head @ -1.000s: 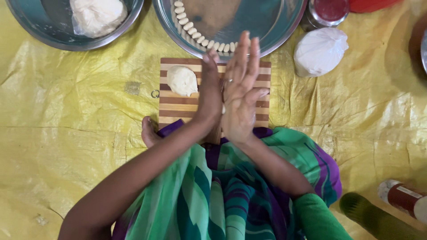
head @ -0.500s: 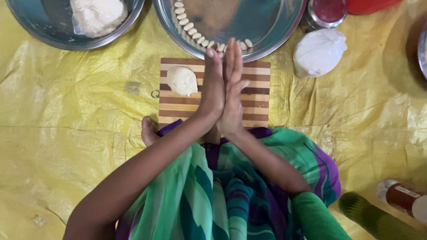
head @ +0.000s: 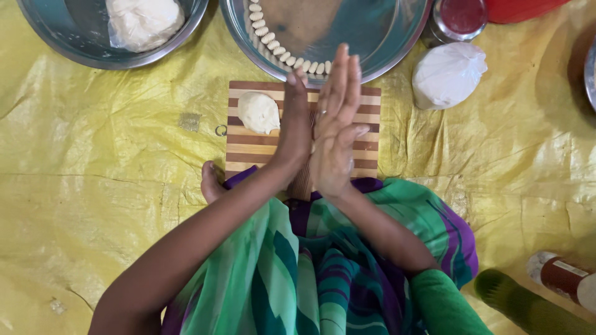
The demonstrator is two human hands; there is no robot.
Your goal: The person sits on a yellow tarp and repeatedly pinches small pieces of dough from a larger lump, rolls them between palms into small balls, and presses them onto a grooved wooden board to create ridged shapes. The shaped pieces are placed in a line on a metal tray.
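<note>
Our left hand and right hand press flat, palm to palm, at frame centre above the striped board, likely rolling dough; nothing shows between them.

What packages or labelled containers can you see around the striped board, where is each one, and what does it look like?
Plastic bag: right of the board, rounded, white, tied shut.
Wrapped dough: in the steel bowl at top left, white lump in clear plastic.
Bottle: bottom right, lying down, reddish-brown with a pale label and white cap.
</note>
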